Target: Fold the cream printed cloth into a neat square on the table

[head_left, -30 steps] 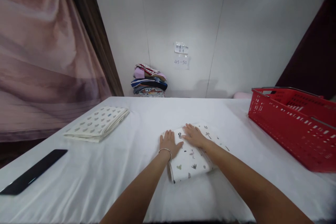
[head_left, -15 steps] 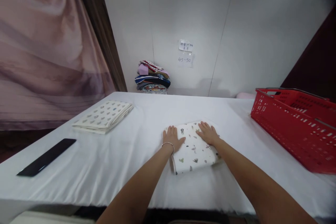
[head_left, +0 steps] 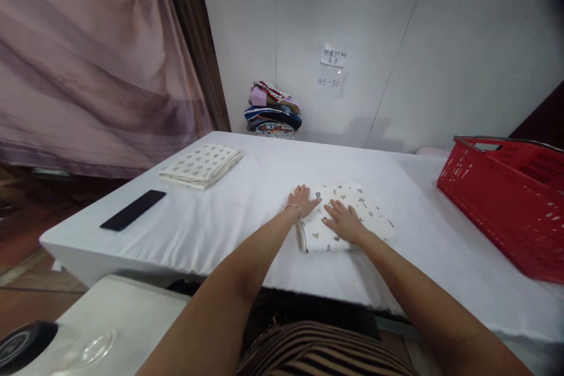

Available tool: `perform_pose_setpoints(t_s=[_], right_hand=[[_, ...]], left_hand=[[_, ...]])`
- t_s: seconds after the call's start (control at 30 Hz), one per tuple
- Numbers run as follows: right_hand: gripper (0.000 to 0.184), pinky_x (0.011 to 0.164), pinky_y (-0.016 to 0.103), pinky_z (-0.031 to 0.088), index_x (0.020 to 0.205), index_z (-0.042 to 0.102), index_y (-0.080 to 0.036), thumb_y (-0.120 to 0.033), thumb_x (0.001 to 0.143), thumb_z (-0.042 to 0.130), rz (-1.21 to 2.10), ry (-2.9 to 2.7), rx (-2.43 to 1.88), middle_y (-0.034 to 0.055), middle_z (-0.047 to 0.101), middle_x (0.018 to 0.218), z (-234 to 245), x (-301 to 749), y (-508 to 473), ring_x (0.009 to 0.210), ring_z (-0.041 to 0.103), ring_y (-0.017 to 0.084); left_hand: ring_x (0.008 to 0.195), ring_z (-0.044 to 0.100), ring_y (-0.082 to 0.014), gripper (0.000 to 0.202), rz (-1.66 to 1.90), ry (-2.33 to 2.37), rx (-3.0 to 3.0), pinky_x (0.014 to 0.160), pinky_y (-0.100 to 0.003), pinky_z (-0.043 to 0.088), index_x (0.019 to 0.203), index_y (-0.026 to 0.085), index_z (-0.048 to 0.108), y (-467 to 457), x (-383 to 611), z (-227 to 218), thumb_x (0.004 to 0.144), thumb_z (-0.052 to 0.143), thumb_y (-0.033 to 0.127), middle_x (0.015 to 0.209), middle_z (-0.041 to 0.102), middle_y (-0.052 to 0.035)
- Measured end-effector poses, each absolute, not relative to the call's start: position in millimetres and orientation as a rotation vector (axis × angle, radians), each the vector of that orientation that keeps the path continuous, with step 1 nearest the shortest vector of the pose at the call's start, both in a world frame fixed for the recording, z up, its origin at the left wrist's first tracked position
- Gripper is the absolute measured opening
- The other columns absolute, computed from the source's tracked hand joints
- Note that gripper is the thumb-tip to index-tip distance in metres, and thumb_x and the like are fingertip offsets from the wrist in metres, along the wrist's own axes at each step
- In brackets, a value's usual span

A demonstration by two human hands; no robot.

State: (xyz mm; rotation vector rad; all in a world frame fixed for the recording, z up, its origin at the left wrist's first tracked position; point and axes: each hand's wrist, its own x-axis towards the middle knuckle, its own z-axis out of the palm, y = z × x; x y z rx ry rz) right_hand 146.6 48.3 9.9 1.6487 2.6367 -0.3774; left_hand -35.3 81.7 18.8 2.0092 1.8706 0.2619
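Observation:
A folded white cloth (head_left: 370, 211) with small plant prints lies on the white-covered table (head_left: 247, 223) in front of me. My left hand (head_left: 303, 202) rests flat on its left edge, fingers spread, a thin bracelet round the wrist. Over the middle of the same cloth lies my right hand (head_left: 343, 220), also open, with its fingers spread and pointing left. Neither hand grips anything. Farther left is a second folded white cloth (head_left: 202, 164), printed with small grey-green motifs, which no hand touches.
A dark flat phone-like slab (head_left: 133, 210) lies near the table's left edge. On the right stands a red plastic basket (head_left: 497, 200). Folded fabrics (head_left: 273, 110) are stacked by the back wall. A white surface (head_left: 110, 317) is at lower left.
My right hand has slid from the cloth's far right part toward its middle, nearer me. My left hand stays at the left edge. The view has tilted down and turned left.

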Motion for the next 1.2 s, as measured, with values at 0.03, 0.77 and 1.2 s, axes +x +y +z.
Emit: perform_pose_setpoints(t_s=[0.03, 0.77, 1.2], right_hand=[[0.066, 0.105, 0.048, 0.006, 0.138, 0.025, -0.026, -0.062, 0.084, 0.019, -0.375, 2.634, 1.658, 0.0042, 0.01, 0.148, 10.4, 146.3, 47.6, 0.135, 0.005, 0.025], [0.041, 0.107, 0.046, 0.011, 0.123, 0.05, -0.023, -0.033, 0.09, 0.028, -0.477, 3.126, 1.501, 0.0047, 0.048, 0.131, 7.7, 111.2, -29.4, 0.127, 0.032, 0.02], [0.037, 0.103, 0.052, 0.02, 0.122, 0.051, -0.022, -0.025, 0.09, 0.032, -0.406, 3.279, 1.475, 0.0066, 0.05, 0.128, -5.5, 108.3, -30.5, 0.124, 0.037, 0.023]], left_hand=[[0.136, 0.003, -0.0223, 0.073, 0.354, 1.869, 2.0, 0.108, -0.044, 0.011, 0.137, 0.017, 0.025, 78.3, -38.3, 21.0, 0.079, 0.027, 0.062, 0.148, 0.009, -0.0042], [0.049, 0.057, -0.0118, 0.021, 0.89, 1.54, 1.113, 0.039, -0.02, 0.037, 0.064, 0.016, 0.054, -38.7, -54.4, 1.5, 0.074, 0.051, 0.034, 0.054, 0.059, 0.0011], [0.043, 0.054, -0.0107, 0.02, 0.966, 1.533, 1.083, 0.035, -0.018, 0.036, 0.063, 0.017, 0.048, -40.3, -49.6, -0.9, 0.071, 0.056, 0.034, 0.048, 0.053, 0.0038]])
